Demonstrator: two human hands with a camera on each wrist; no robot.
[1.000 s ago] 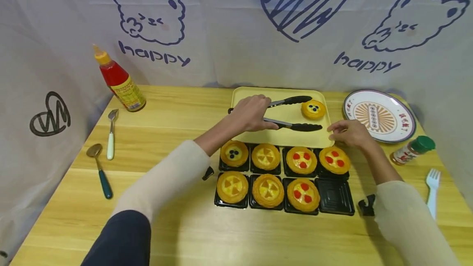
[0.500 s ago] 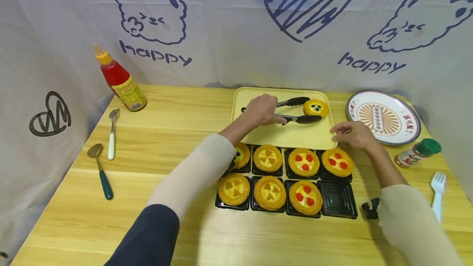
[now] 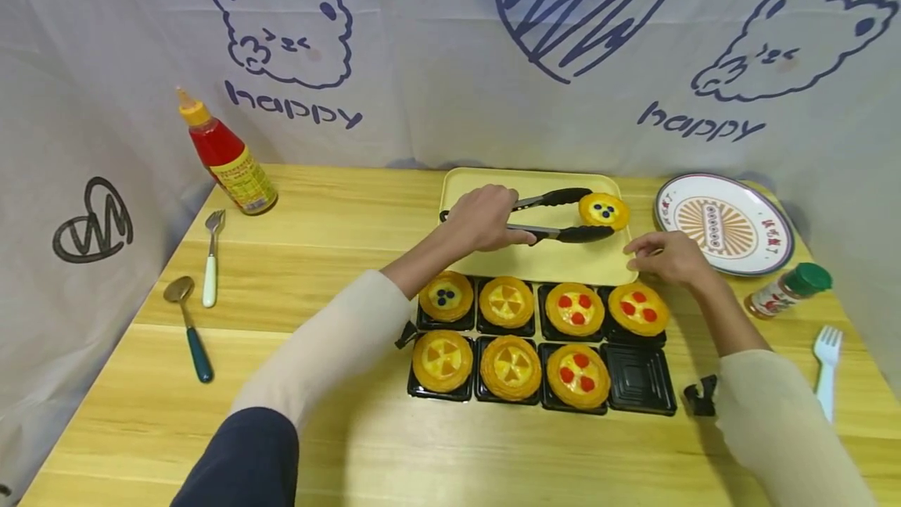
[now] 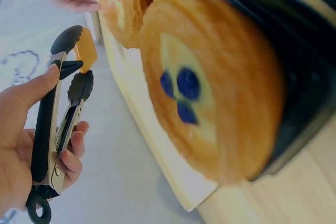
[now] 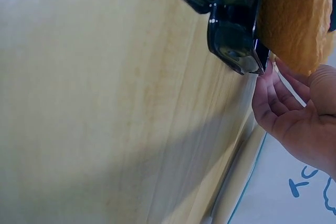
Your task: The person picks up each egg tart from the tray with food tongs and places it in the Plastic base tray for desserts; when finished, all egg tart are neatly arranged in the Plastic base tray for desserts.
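Note:
My left hand [image 3: 484, 217] grips black-and-silver tongs [image 3: 573, 234] above the pale yellow tray [image 3: 535, 263]. A blueberry-topped egg tart [image 3: 604, 211] sits between the tong tips at the tray's right end. In the left wrist view that tart [image 4: 86, 51] appears edge-on between the tips; whether it is clear of the tray I cannot tell. My right hand [image 3: 669, 255] pinches the tray's right rim with thumb and fingers. Directly in front of the tray, two rows of black square holders carry several tarts, among them a strawberry tart [image 3: 638, 308] and another blueberry tart [image 3: 446, 296].
One black holder [image 3: 640, 379] at the front right has no tart. To the right lie a patterned plate [image 3: 725, 224], a green-capped shaker [image 3: 788, 290] and a white fork [image 3: 827, 366]. A sauce bottle [image 3: 235, 167], a fork [image 3: 212, 257] and a spoon [image 3: 190, 327] are at left.
The tong tips have drawn closer together around the blueberry tart, which has shifted and tilted slightly. My left forearm swung right, then back left. The right hand stays at the tray's rim.

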